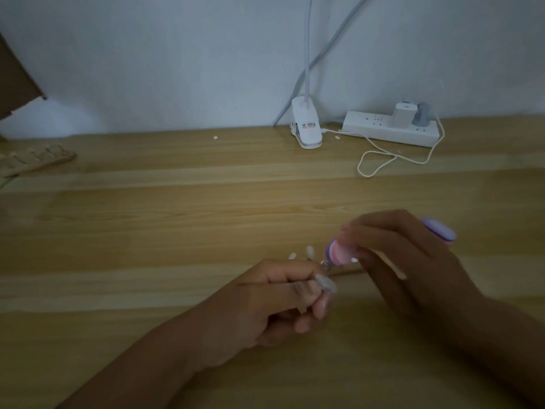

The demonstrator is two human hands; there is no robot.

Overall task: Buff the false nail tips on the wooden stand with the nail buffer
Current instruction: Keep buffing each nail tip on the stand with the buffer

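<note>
We record: wooden table [147,231], white wall [147,54], clip lamp [306,128], power strip [389,129]. Our left hand [274,299] pinches the wooden stand [351,272] of nail tips [309,251] in curled fingers. Our right hand [407,258] grips the nail buffer [339,254] just beside them.

The left forearm reaches in from 7 o'clock, and the left hand [280,299] lies knuckles-up with its fingers curled round the wooden stand [351,272]. The right forearm enters from 4 o'clock. The right hand [407,261] sits just beside the left at its 2 o'clock, fingers gripping the nail buffer [336,254].
</note>
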